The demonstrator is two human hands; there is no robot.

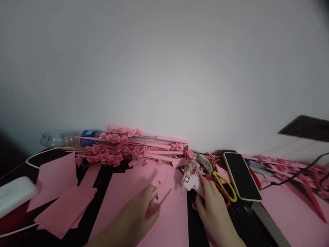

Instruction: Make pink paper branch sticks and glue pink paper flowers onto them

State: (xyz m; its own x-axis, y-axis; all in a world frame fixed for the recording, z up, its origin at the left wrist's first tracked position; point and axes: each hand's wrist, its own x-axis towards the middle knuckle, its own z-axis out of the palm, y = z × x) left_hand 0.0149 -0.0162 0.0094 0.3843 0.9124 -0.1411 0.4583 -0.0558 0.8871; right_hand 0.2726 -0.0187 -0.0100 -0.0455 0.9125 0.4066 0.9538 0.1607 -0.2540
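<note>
My left hand (135, 218) is closed over a large pink paper sheet (118, 197), fingers pinched around a small pink paper piece (166, 196) with a thin, dark edge. My right hand (215, 210) wraps around the handle of a pale pink glue gun (190, 181), which lies at the sheet's right edge. Beads or similar small decorations cover the gun's far end. Just beyond the right fingers lie scissors with yellow and red handles (226, 185), their blades pointing toward the wall.
Folded pink paper flowers on stems (120, 147) lie along the wall, beside a clear plastic bottle (63, 138). Small pink sheets (66, 208) and a white device (12, 197) with a cable are at left. A phone (242, 175), a black cord and more pink paper (296, 207) occupy the right.
</note>
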